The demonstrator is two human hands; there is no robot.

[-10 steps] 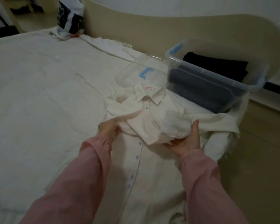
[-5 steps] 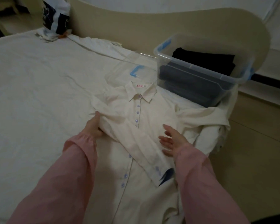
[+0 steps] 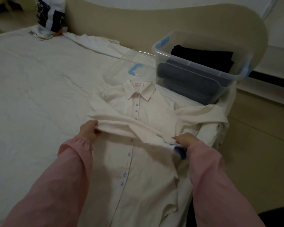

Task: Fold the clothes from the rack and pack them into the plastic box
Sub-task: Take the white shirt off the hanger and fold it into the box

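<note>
A cream button-up shirt [image 3: 147,110] with pale blue buttons lies face up on the bed, collar toward the box. Its left sleeve is stretched across the chest. My left hand [image 3: 88,131] grips that sleeve near the shoulder fold. My right hand [image 3: 184,139] pinches the sleeve's cuff end, where a blue lining shows. The other sleeve [image 3: 203,115] hangs bunched over the bed's right edge. The clear plastic box [image 3: 162,66] with blue clips stands behind the shirt and holds dark folded clothes [image 3: 202,58].
The box's clear lid [image 3: 121,66] with a blue clip lies flat beside the collar. A white and dark printed bag [image 3: 49,13] leans on the beige headboard [image 3: 121,25]. White bedsheet [image 3: 39,87] spreads to the left; the floor [image 3: 252,153] drops off at right.
My right hand, open beside the sleeve half a second ago, now pinches the cuff. The sleeve has swung from a diagonal to lie nearly straight across the chest. My left hand keeps its hold.
</note>
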